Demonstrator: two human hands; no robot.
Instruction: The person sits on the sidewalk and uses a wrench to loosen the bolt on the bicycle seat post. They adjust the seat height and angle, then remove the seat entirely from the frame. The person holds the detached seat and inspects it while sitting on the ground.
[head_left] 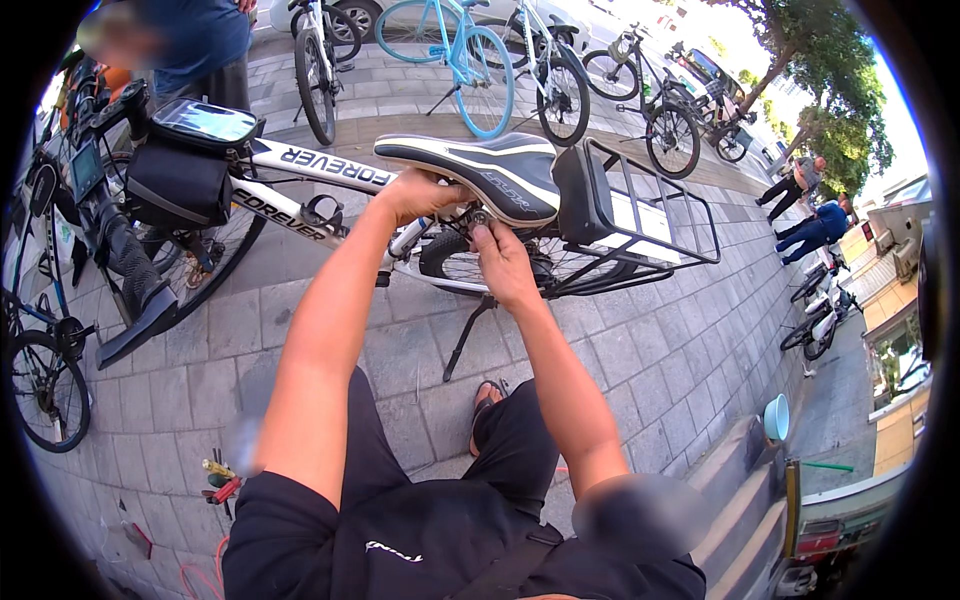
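Observation:
A white bicycle [300, 165] stands on its kickstand in front of me, with a black and white saddle [490, 170] and a black rear rack [650, 215]. My left hand [415, 195] is up under the front of the saddle, gripping the parts at the seat post. My right hand [500, 262] is just beneath the saddle, its fingertips pinched on a small metal fitting at the saddle clamp [478, 217]. The clamp itself is mostly hidden by my fingers.
A black frame bag [180, 180] hangs near the handlebars. Another dark bicycle [60, 300] stands at the left, more bicycles [470, 60] are parked behind. A person [190, 50] stands at the far left. Hand tools [220, 485] lie on the paving. A curb and road run at the right.

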